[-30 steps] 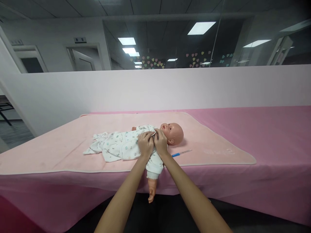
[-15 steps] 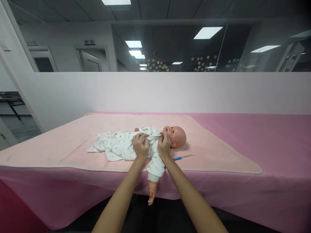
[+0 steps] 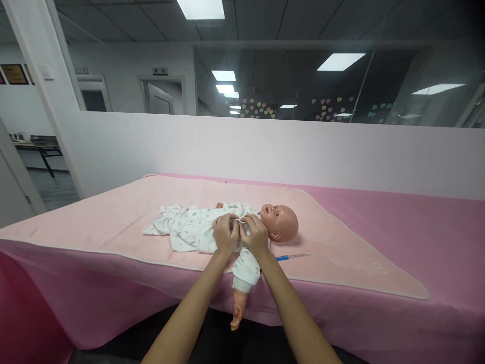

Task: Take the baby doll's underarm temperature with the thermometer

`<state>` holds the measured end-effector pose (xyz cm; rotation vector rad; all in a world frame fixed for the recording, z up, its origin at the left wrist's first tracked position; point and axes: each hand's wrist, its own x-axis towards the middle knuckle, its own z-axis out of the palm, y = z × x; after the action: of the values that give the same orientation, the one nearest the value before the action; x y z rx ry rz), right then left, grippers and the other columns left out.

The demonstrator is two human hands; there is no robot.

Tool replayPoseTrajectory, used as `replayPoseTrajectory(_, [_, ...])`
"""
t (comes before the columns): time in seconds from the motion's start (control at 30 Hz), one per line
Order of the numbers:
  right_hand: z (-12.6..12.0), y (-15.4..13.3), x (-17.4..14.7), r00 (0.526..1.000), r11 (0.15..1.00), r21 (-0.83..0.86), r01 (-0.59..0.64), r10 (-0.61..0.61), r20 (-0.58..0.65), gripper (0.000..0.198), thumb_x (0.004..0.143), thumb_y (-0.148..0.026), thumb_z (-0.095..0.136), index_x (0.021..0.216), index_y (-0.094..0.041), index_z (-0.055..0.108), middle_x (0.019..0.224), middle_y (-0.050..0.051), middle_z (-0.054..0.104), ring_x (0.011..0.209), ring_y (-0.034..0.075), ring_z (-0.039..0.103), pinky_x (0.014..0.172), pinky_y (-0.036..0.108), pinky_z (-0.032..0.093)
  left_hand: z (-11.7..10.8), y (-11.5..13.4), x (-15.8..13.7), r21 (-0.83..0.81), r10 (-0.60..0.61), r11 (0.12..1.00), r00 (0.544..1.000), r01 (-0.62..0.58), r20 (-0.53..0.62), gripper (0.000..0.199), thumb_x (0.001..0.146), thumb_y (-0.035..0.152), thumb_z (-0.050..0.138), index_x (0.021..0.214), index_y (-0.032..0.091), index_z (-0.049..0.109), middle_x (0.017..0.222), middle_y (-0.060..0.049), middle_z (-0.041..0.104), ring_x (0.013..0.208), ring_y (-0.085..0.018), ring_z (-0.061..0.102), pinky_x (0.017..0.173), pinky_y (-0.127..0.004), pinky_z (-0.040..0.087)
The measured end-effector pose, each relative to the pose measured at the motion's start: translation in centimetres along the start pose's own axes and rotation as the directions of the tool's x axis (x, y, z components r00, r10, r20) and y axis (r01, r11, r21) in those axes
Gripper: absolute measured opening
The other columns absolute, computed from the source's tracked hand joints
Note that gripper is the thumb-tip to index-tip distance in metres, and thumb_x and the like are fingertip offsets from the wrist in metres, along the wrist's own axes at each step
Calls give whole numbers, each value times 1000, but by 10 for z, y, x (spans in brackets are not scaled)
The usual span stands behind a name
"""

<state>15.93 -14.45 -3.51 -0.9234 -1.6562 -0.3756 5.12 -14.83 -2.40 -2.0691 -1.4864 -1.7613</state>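
Note:
A baby doll (image 3: 280, 222) lies on its back, its head to the right and one bare forearm hanging over the table's front edge. It wears a white patterned baby outfit (image 3: 193, 227). My left hand (image 3: 226, 233) is closed on the outfit's fabric at the chest. Close beside it, my right hand (image 3: 254, 235) pinches the white edge of the same garment. Fingertips of both hands nearly meet, and they hide the exact spot they grip. Just right of my right wrist lies a thermometer (image 3: 293, 257) with a blue end.
Under the doll a peach pad (image 3: 113, 227) covers part of a pink tablecloth (image 3: 417, 227). A white low wall (image 3: 265, 151) with glass above stands behind the table. At far left, another table (image 3: 41, 147) is visible beyond an opening.
My right hand has come from the collar down the chest, closer to my left hand. The head view has turned slightly left and tilted. The doll lies as before.

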Motion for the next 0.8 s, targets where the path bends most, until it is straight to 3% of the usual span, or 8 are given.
replayPoseTrajectory(0.23, [5, 4, -1, 999, 996, -72, -44, 44, -2, 14, 85, -23, 45, 78, -18, 57, 74, 4, 61, 72, 17, 55, 67, 27, 41, 2, -1, -1, -14, -8, 1000, 1000, 8, 0, 13, 75, 18, 49, 83, 24, 57, 85, 1, 64, 84, -18, 55, 82, -33, 35])
replayPoseTrajectory(0.8, [3, 3, -1, 994, 993, -20, -113, 113, -12, 14, 84, -22, 45, 76, -18, 56, 73, 4, 62, 72, 15, 55, 67, 25, 41, 1, 3, -1, 61, -2, 998, 1000, 1, 11, 11, 75, 25, 51, 82, 23, 60, 84, 0, 66, 83, -18, 56, 82, -32, 36])
